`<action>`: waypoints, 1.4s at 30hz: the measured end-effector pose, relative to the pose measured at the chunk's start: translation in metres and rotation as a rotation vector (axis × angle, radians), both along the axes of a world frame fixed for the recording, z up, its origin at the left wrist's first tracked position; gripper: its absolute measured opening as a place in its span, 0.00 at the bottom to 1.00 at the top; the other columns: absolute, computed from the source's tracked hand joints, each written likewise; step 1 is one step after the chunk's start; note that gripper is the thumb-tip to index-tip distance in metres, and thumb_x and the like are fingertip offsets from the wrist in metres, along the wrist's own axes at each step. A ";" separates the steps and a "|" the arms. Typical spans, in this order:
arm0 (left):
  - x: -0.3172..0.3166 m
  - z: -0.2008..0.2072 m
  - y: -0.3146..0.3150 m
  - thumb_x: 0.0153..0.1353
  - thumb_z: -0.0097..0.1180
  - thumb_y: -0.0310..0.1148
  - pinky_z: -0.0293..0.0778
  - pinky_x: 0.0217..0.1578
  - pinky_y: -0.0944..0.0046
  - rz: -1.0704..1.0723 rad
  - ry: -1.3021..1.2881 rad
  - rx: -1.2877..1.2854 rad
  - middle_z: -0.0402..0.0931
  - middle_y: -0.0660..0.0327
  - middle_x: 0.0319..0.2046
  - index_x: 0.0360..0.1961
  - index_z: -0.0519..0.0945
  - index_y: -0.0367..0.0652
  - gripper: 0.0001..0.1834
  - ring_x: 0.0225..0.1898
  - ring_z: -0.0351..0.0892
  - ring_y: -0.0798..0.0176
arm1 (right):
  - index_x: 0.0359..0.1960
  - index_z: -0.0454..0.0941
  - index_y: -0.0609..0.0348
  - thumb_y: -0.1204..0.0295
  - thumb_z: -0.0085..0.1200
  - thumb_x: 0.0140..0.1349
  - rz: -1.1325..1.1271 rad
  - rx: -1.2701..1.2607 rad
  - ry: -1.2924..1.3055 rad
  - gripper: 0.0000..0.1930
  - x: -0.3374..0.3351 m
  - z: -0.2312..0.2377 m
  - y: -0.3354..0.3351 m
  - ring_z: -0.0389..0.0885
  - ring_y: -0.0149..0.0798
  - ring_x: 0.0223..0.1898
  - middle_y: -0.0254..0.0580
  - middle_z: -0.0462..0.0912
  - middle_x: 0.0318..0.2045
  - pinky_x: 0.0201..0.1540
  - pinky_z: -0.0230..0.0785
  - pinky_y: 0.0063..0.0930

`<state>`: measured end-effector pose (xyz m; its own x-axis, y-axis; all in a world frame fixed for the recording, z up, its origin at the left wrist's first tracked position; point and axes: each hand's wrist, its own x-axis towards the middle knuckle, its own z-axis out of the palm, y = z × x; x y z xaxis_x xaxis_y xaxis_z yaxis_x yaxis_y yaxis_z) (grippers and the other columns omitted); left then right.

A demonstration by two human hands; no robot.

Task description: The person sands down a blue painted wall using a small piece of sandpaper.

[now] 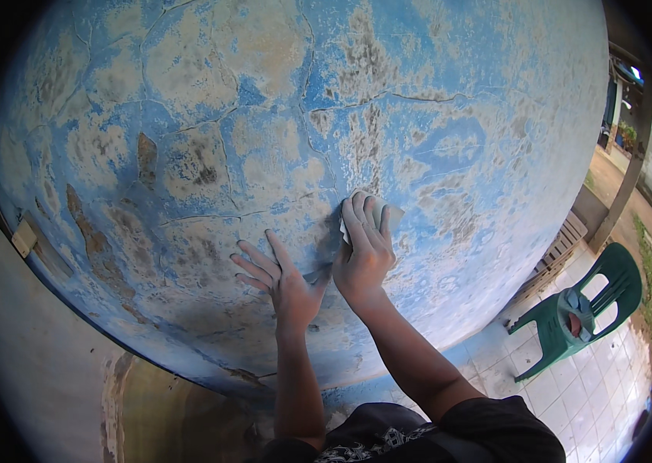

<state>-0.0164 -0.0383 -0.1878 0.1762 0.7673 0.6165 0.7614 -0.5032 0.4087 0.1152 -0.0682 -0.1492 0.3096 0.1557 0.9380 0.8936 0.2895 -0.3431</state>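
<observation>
A blue wall [449,162] with cracked, flaking paint fills most of the head view. My right hand [364,251] presses a pale sheet, which looks like folded sandpaper [395,216], against it. The sheet's edges show on both sides of my fingers, and its face toward the wall is hidden. Lower and to the left, my left hand [291,285] has its fingers spread, with nothing in it. Its fingertips are at the wall surface; whether they press on it I cannot tell. Pale dust coats the fingers of both hands.
On the right, a green plastic chair [573,324] stands on white floor tiles [550,386], with a clear plastic bag [575,315] on its seat. A wooden post [625,193] rises beyond it. A light switch [23,238] is at the far left.
</observation>
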 end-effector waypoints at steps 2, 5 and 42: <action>-0.001 -0.005 0.002 0.54 0.78 0.58 0.19 0.65 0.09 -0.004 0.000 0.015 0.12 0.19 0.76 0.83 0.36 0.34 0.75 0.75 0.03 0.13 | 0.64 0.82 0.64 0.90 0.52 0.53 -0.014 -0.005 0.008 0.32 0.004 0.000 -0.001 0.76 0.61 0.70 0.59 0.84 0.62 0.76 0.57 0.66; 0.002 -0.005 0.000 0.54 0.77 0.61 0.18 0.65 0.09 0.007 -0.060 0.031 0.13 0.20 0.77 0.84 0.36 0.35 0.75 0.75 0.03 0.15 | 0.63 0.82 0.65 0.87 0.53 0.56 0.017 -0.033 -0.129 0.30 0.025 -0.009 -0.006 0.77 0.60 0.70 0.59 0.82 0.64 0.72 0.65 0.62; 0.004 -0.007 0.002 0.54 0.73 0.68 0.19 0.66 0.09 0.033 -0.028 0.013 0.14 0.22 0.78 0.84 0.35 0.38 0.76 0.76 0.05 0.15 | 0.70 0.77 0.59 0.87 0.55 0.56 0.017 -0.031 -0.209 0.35 0.046 -0.021 0.005 0.70 0.55 0.75 0.51 0.77 0.71 0.77 0.60 0.59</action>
<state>-0.0126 -0.0367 -0.1945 0.1332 0.7642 0.6310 0.7663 -0.4832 0.4234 0.1608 -0.0630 -0.1706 0.1055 0.1893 0.9762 0.9413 0.2975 -0.1595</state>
